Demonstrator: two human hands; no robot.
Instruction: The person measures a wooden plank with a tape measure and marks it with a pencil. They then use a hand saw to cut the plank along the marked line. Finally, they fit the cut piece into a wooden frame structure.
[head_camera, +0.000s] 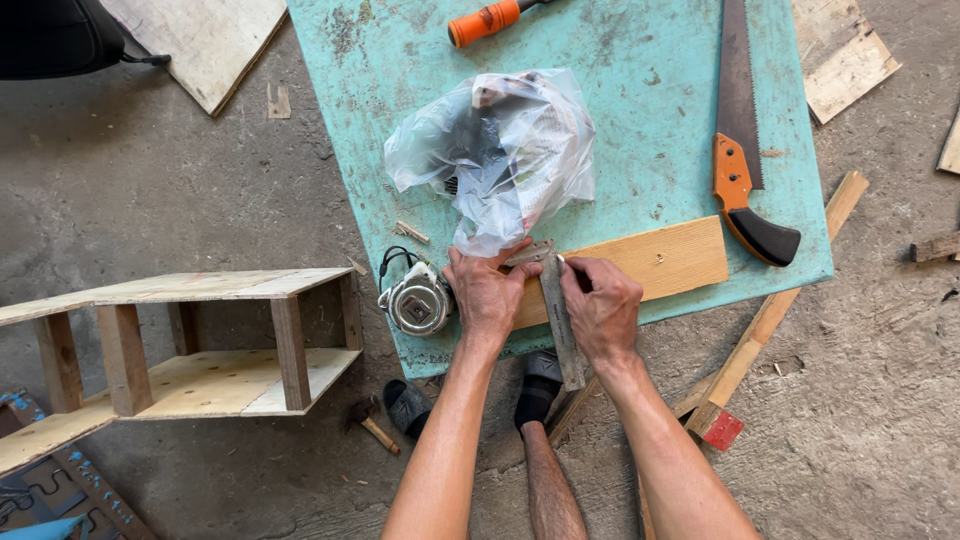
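Observation:
A pale wooden board (660, 262) lies along the near edge of a turquoise worktable (640, 110). A metal try square (562, 325) rests across the board's left end, its blade hanging over the table edge. My left hand (487, 295) presses down on the square and the board's left end. My right hand (603, 308) sits just right of the blade, fingers pinched on a small pencil-like marker at the blade's top; the marker itself is mostly hidden.
A crumpled clear plastic bag (500, 150) lies above my hands. A tape measure (418, 302) sits at the table's left edge. A handsaw (742, 150) and an orange-handled tool (485, 20) lie on the table. A wooden shelf frame (200, 340) stands left; a hammer (370, 425) lies on the floor.

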